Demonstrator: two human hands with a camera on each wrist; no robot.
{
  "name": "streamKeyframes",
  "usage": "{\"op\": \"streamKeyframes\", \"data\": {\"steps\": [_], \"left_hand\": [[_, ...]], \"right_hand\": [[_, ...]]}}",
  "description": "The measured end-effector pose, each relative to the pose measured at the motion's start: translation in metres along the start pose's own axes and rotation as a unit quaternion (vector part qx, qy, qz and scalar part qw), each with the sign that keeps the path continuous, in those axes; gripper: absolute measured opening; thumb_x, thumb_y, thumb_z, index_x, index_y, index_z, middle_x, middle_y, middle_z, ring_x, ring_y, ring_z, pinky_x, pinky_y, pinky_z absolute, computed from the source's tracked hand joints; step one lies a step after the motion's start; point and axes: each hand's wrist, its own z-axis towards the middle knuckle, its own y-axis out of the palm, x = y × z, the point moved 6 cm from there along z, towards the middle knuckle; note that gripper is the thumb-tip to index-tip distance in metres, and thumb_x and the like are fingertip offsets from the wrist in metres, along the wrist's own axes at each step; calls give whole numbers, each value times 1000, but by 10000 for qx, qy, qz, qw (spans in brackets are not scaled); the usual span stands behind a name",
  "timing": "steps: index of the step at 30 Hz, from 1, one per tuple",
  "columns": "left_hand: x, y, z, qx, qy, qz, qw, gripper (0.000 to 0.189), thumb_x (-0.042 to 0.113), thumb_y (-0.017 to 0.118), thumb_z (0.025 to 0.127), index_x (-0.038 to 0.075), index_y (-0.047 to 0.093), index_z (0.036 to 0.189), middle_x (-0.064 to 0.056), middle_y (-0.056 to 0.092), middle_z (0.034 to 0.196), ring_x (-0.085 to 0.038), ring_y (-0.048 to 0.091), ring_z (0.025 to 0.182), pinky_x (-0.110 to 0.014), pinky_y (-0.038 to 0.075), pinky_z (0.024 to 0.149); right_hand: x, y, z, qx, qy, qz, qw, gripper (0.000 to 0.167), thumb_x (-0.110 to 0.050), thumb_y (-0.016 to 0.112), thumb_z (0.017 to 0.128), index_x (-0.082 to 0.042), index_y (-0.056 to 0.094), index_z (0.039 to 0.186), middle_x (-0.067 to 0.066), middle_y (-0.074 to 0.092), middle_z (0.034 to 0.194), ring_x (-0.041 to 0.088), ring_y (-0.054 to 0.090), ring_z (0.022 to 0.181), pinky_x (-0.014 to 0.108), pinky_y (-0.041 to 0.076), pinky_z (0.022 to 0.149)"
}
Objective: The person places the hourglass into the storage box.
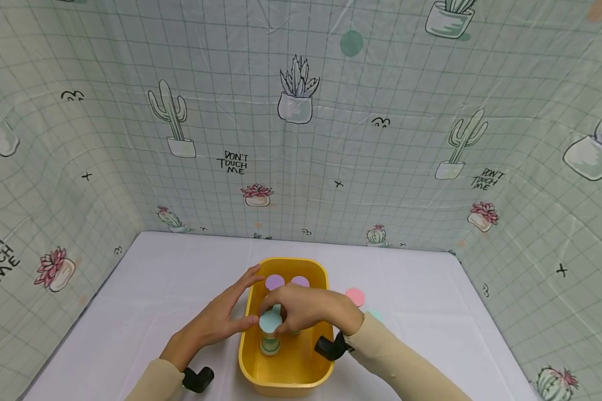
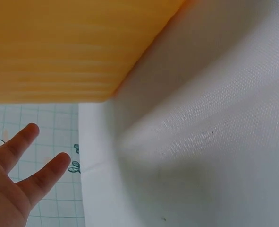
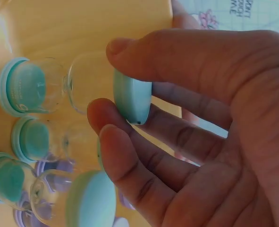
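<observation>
My right hand (image 1: 306, 306) reaches into a yellow bin (image 1: 243, 356) and pinches the mint-green cap of a sand timer (image 1: 270, 322). In the right wrist view, thumb and fingers are on either side of that cap (image 3: 132, 97), with clear glass bulbs beyond it. Another mint-capped sand timer (image 3: 92, 201) stands beside the fingers. Two purple caps (image 1: 274, 282) show at the bin's far end. My left hand (image 1: 219, 317) is spread along the left rim, its thumb reaching over the edge. The left wrist view shows straight fingers beside the bin's outer wall (image 2: 59, 56).
A pink round cap (image 1: 354, 296) lies on the white tablecloth (image 1: 406, 289) right of the bin. A mint cap (image 1: 376, 315) is partly hidden behind the right forearm. A cactus-print cloth (image 1: 331, 150) hangs around the table's back and sides.
</observation>
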Motion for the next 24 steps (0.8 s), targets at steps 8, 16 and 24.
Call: {"op": "streamKeyframes", "data": {"steps": [8,16,24], "left_hand": [[1,-1,0,36,7,25,10000,75,51,65,91,31,38,158,8,18,173,-38,34,153,-75,34,112],[3,-2,0,66,70,35,9999,75,50,66,91,30,38,158,6,19,173,-38,34,153,-74,34,113],[3,-1,0,51,47,22,10000,76,50,66,91,30,38,159,5,19,173,-38,34,153,-74,34,113]], "right_hand": [[-2,6,5,-172,-106,-291,9994,33,-12,83,87,-14,74,119,-11,72,105,-2,60,89,10,51,85],[-3,8,8,-256,-21,-499,9984,34,-10,85,84,-15,76,117,-10,73,103,-2,60,91,11,52,88],[-1,10,9,-349,101,-684,9970,33,-9,84,85,-16,76,117,-11,75,104,-1,61,90,10,52,86]]}}
